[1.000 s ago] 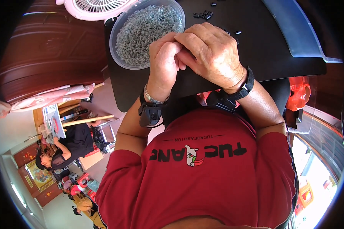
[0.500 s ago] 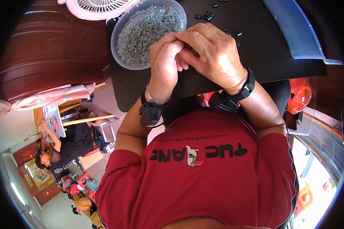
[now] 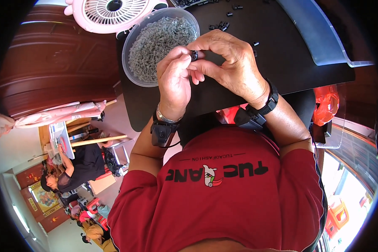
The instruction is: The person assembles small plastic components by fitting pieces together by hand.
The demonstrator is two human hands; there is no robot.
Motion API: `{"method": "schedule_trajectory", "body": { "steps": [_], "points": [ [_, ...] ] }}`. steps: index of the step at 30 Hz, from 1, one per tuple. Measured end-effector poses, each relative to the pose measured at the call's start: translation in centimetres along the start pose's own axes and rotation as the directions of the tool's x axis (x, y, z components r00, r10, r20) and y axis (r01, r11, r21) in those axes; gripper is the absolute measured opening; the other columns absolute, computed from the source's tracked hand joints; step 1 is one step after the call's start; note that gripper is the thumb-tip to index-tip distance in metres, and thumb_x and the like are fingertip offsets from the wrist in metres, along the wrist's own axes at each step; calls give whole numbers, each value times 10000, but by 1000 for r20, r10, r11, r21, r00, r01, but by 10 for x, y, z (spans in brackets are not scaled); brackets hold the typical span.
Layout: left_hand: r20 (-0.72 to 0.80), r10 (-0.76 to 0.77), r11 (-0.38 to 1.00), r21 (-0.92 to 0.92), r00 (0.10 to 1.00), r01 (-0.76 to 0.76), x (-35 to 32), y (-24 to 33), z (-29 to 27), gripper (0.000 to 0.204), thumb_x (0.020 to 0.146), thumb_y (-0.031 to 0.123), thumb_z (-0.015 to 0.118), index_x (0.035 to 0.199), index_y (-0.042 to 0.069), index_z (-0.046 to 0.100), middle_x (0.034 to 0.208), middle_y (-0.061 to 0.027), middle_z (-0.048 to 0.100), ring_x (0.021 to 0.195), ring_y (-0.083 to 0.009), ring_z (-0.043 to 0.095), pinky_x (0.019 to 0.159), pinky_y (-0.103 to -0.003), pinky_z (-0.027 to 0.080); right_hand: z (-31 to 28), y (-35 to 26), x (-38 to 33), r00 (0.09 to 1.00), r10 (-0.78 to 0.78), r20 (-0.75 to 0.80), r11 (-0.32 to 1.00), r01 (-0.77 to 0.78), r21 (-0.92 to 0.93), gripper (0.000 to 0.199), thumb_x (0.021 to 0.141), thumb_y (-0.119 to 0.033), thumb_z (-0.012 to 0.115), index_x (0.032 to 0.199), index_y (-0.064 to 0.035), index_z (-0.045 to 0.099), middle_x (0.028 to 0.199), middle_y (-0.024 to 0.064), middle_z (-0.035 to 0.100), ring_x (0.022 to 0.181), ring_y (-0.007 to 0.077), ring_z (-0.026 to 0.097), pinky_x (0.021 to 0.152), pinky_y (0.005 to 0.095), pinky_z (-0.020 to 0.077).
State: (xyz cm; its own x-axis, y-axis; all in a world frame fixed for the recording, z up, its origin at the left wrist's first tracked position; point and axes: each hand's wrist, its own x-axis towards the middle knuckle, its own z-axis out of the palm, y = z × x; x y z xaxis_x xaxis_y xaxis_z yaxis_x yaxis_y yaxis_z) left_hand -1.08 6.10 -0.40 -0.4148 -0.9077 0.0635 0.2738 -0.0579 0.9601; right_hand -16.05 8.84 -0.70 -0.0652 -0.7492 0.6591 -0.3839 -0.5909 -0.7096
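My left hand [image 3: 173, 80] and my right hand [image 3: 229, 63] meet over the near part of the black table. Between their fingertips is a small black part [image 3: 194, 55], roundish with openings in its face. The right thumb and forefinger pinch it from the right, and the left fingertips close on it from the left. Just beyond the left hand stands a round clear tub [image 3: 127, 69] full of small metal springs [image 3: 155, 46]. More small black parts [image 3: 219, 26] lie loose on the table past my right hand.
A pink fan [image 3: 113, 12] stands behind the tub. To the right lies a translucent blue bin [image 3: 313, 33]. The black table [image 3: 290, 75] ends close to my body. A red plastic bag [image 3: 325, 105] hangs at the right. Other people, one in black [image 3: 86, 161], work at the far left.
My hands have shifted slightly left and downward in the picture, and the right fingers have spread apart, so the black part now shows. More of the fan has come into view.
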Motion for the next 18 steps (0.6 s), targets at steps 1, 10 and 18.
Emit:
{"method": "schedule_trajectory", "body": {
  "steps": [1, 10, 18],
  "points": [
    [14, 11, 999, -45, 1000, -10, 1, -2, -1, 240, 855, 178, 465, 869, -42, 561, 756, -102, 597, 526, -136, 533, 476, -218, 389, 1, 1, 1, 998, -62, -23, 998, 62, -10, 318, 618, -95, 755, 924, -82, 668, 831, 55, 651, 751, 230, 632, 666, 309, 520],
    [42, -6, 989, -149, 999, 12, 1, -1, 3, 287, 922, 212, 417, 958, -43, 542, 813, -89, 565, 618, -136, 537, 540, -240, 386, 2, 2, 1, 988, -154, -27, 985, 151, -85, 341, 628, -129, 801, 925, -51, 654, 903, 87, 668, 851, 252, 645, 763, 334, 515],
    [119, 19, 986, -165, 993, 1, 0, -2, 1, 296, 940, 210, 401, 973, -53, 533, 815, -99, 560, 639, -142, 533, 561, -245, 394, 3, 2, -1, 986, -141, -87, 985, 131, -111, 318, 604, -122, 765, 901, -90, 658, 821, 55, 649, 799, 251, 634, 691, 323, 520]
  ]
}}
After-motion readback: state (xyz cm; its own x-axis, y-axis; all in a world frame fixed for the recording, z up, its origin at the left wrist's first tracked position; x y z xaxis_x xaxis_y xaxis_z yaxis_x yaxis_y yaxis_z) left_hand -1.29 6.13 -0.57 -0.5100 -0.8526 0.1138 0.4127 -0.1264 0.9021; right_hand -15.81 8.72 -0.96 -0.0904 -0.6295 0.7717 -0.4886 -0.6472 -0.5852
